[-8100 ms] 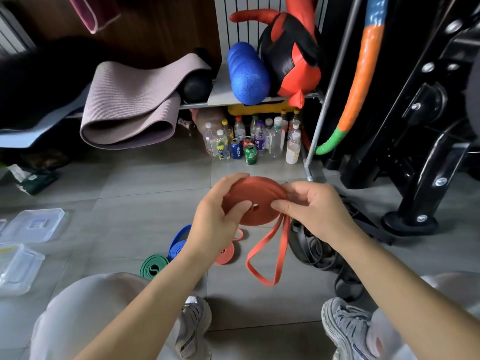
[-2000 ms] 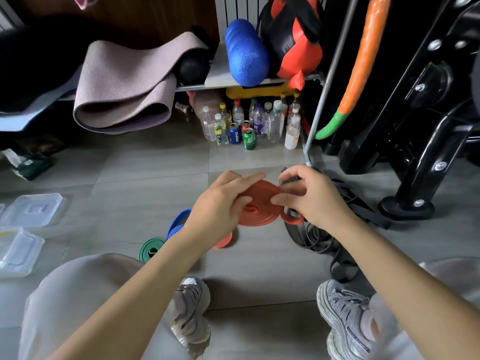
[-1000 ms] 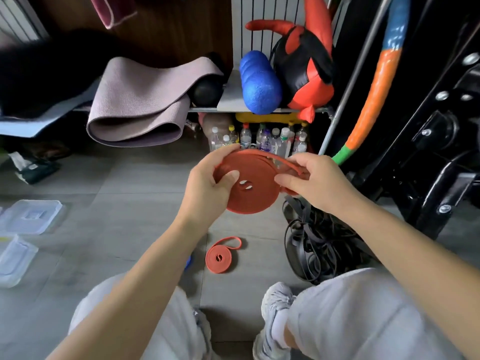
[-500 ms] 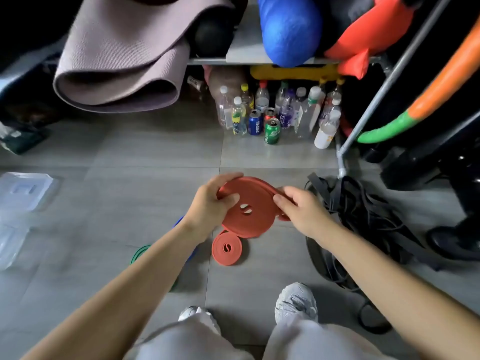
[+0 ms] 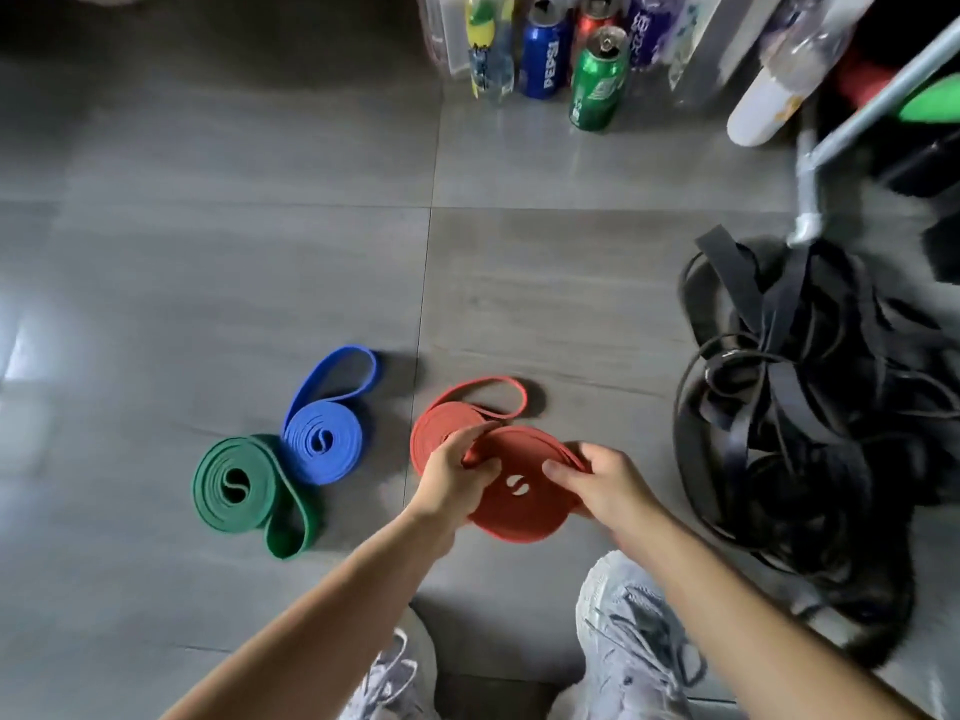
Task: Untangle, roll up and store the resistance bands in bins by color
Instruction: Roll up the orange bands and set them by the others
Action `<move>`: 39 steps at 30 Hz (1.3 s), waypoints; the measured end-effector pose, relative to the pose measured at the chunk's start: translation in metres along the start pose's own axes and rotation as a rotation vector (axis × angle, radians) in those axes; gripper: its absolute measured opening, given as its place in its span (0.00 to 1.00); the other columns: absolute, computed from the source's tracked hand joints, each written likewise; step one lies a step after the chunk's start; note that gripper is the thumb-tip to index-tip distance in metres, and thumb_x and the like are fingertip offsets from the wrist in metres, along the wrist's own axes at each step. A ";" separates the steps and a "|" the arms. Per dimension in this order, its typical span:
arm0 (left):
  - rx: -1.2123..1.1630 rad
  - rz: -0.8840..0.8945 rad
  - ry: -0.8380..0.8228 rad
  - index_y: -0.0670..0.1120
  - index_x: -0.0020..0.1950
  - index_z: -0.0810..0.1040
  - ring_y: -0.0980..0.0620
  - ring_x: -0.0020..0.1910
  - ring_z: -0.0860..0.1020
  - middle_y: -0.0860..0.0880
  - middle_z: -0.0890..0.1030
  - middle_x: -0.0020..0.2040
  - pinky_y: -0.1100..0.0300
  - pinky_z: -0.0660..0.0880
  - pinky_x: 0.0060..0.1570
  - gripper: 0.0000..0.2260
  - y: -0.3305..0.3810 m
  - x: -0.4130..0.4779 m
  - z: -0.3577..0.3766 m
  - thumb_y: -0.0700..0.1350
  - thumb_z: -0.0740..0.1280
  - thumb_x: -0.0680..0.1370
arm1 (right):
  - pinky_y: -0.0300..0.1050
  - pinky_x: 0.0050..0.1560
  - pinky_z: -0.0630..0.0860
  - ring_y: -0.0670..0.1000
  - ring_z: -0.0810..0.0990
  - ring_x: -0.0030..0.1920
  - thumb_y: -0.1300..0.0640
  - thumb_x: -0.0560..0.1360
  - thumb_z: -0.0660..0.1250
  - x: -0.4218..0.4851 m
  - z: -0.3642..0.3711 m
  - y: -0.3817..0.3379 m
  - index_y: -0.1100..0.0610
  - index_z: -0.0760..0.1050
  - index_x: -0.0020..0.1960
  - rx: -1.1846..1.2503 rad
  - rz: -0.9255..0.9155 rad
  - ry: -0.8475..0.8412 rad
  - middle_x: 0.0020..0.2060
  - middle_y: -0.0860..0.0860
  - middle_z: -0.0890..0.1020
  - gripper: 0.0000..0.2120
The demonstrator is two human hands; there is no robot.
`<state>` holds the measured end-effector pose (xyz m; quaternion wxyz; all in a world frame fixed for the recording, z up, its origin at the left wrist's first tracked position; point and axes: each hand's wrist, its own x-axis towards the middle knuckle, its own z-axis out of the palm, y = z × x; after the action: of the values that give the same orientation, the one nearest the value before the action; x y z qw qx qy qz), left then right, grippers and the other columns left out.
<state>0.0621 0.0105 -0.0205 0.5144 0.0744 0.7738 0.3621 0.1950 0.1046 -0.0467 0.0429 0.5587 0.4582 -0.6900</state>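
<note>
As a person in grey sneakers (image 5: pixel 639 636) bends over the tiled floor (image 5: pixel 208 252), the left hand (image 5: pixel 451 480) and right hand (image 5: pixel 608 485) clamp opposite edges of a coiled red resistance band (image 5: pixel 519 504) held low; light, soft rubber, it would likely spring loose unless gripped across the rim; just behind lies a smaller red roll (image 5: pixel 441 428); left, a blue roll (image 5: pixel 322 446) touches a green roll (image 5: pixel 234 483); right, tangled black bands (image 5: pixel 795 407); farthest, drink cans (image 5: pixel 597 80).

Dim, soft light; pale glare on the floor (image 5: pixel 31 356) at its left edge; soft shadows beside the rolled bands; motion blur and wide-angle stretching toward the corners.
</note>
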 end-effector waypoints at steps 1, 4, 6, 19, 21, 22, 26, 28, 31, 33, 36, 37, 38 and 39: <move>0.033 0.014 -0.011 0.61 0.52 0.74 0.49 0.54 0.75 0.52 0.75 0.53 0.48 0.76 0.55 0.19 -0.003 0.006 0.002 0.34 0.63 0.76 | 0.54 0.51 0.78 0.52 0.80 0.42 0.62 0.73 0.70 0.007 -0.001 0.004 0.55 0.78 0.43 0.022 0.022 -0.003 0.41 0.55 0.82 0.03; 0.237 0.119 -0.027 0.50 0.65 0.74 0.51 0.58 0.73 0.48 0.76 0.60 0.55 0.71 0.61 0.17 -0.009 0.029 0.004 0.39 0.65 0.76 | 0.51 0.48 0.78 0.51 0.79 0.40 0.64 0.74 0.69 0.028 -0.005 0.013 0.55 0.77 0.43 0.097 0.066 0.001 0.39 0.53 0.82 0.05; 0.424 0.208 0.044 0.47 0.67 0.73 0.48 0.63 0.71 0.46 0.75 0.63 0.57 0.66 0.64 0.18 -0.012 0.048 0.001 0.44 0.65 0.77 | 0.47 0.42 0.77 0.48 0.79 0.36 0.66 0.74 0.67 0.040 -0.010 0.016 0.55 0.76 0.42 0.152 0.078 0.021 0.37 0.51 0.81 0.07; 1.018 0.198 0.013 0.55 0.66 0.71 0.42 0.64 0.63 0.46 0.69 0.62 0.50 0.66 0.61 0.17 -0.006 0.106 -0.009 0.53 0.62 0.77 | 0.46 0.44 0.79 0.47 0.80 0.36 0.64 0.75 0.67 0.089 -0.058 -0.015 0.57 0.75 0.43 0.296 0.010 0.182 0.39 0.52 0.81 0.04; 1.097 0.259 -0.022 0.56 0.64 0.73 0.42 0.63 0.64 0.47 0.68 0.61 0.50 0.66 0.60 0.15 -0.008 0.104 -0.011 0.53 0.61 0.78 | 0.45 0.42 0.78 0.45 0.80 0.35 0.64 0.75 0.67 0.096 -0.055 -0.018 0.56 0.75 0.42 0.289 0.008 0.199 0.38 0.51 0.81 0.05; 1.128 0.290 -0.035 0.57 0.63 0.73 0.42 0.63 0.64 0.47 0.68 0.61 0.49 0.66 0.60 0.14 -0.009 0.103 -0.012 0.53 0.61 0.78 | 0.45 0.42 0.78 0.45 0.80 0.35 0.64 0.75 0.67 0.099 -0.053 -0.019 0.56 0.75 0.42 0.275 0.006 0.200 0.38 0.51 0.81 0.05; 1.216 0.368 -0.093 0.60 0.65 0.71 0.42 0.63 0.63 0.49 0.66 0.64 0.47 0.65 0.62 0.15 -0.014 0.098 -0.015 0.53 0.59 0.78 | 0.49 0.48 0.78 0.49 0.79 0.39 0.63 0.74 0.68 0.107 -0.043 -0.021 0.55 0.76 0.42 0.168 -0.013 0.188 0.39 0.51 0.81 0.05; 1.224 0.384 -0.112 0.60 0.68 0.69 0.42 0.64 0.62 0.49 0.65 0.66 0.48 0.65 0.62 0.17 -0.017 0.096 -0.016 0.53 0.60 0.78 | 0.52 0.51 0.79 0.50 0.79 0.41 0.62 0.74 0.69 0.111 -0.039 -0.021 0.54 0.77 0.41 0.102 -0.024 0.197 0.40 0.52 0.81 0.05; 1.207 0.384 -0.106 0.56 0.71 0.66 0.42 0.67 0.61 0.48 0.64 0.68 0.48 0.63 0.64 0.21 -0.019 0.092 -0.015 0.53 0.60 0.77 | 0.57 0.54 0.78 0.53 0.79 0.44 0.58 0.73 0.71 0.116 -0.034 -0.017 0.53 0.78 0.41 -0.034 -0.025 0.204 0.44 0.55 0.83 0.03; 1.184 0.374 -0.080 0.53 0.71 0.64 0.42 0.68 0.60 0.48 0.65 0.69 0.47 0.62 0.66 0.23 -0.020 0.091 -0.012 0.54 0.61 0.77 | 0.58 0.54 0.77 0.54 0.79 0.44 0.56 0.72 0.71 0.115 -0.028 -0.012 0.54 0.78 0.41 -0.147 -0.019 0.185 0.43 0.55 0.83 0.03; 1.131 0.347 -0.066 0.53 0.74 0.56 0.41 0.67 0.61 0.48 0.66 0.68 0.43 0.61 0.66 0.28 -0.019 0.091 -0.007 0.55 0.61 0.76 | 0.50 0.44 0.74 0.53 0.76 0.40 0.54 0.73 0.70 0.112 -0.018 -0.006 0.59 0.77 0.41 -0.323 -0.070 0.262 0.39 0.56 0.81 0.08; 1.174 0.369 -0.079 0.56 0.74 0.54 0.40 0.67 0.61 0.49 0.65 0.69 0.42 0.62 0.65 0.28 -0.020 0.090 -0.005 0.56 0.61 0.77 | 0.47 0.41 0.69 0.54 0.76 0.40 0.54 0.73 0.70 0.110 -0.014 -0.005 0.60 0.76 0.40 -0.396 -0.096 0.313 0.38 0.57 0.80 0.10; 1.238 0.397 -0.096 0.59 0.74 0.53 0.39 0.67 0.60 0.49 0.64 0.69 0.41 0.62 0.64 0.28 -0.021 0.089 -0.005 0.57 0.60 0.77 | 0.45 0.39 0.66 0.55 0.76 0.40 0.53 0.72 0.70 0.108 -0.012 -0.006 0.60 0.76 0.40 -0.470 -0.116 0.367 0.38 0.57 0.80 0.11; 1.290 0.415 -0.112 0.60 0.74 0.53 0.38 0.68 0.59 0.50 0.63 0.70 0.41 0.63 0.64 0.27 -0.022 0.089 -0.004 0.57 0.59 0.77 | 0.45 0.39 0.66 0.57 0.77 0.41 0.52 0.72 0.70 0.108 -0.010 -0.005 0.60 0.76 0.40 -0.527 -0.122 0.420 0.40 0.57 0.81 0.11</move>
<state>0.0241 0.0358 -0.0999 0.3262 0.5319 0.7768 -0.0850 0.1591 0.1634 -0.1309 0.0494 0.6298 0.6522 -0.4189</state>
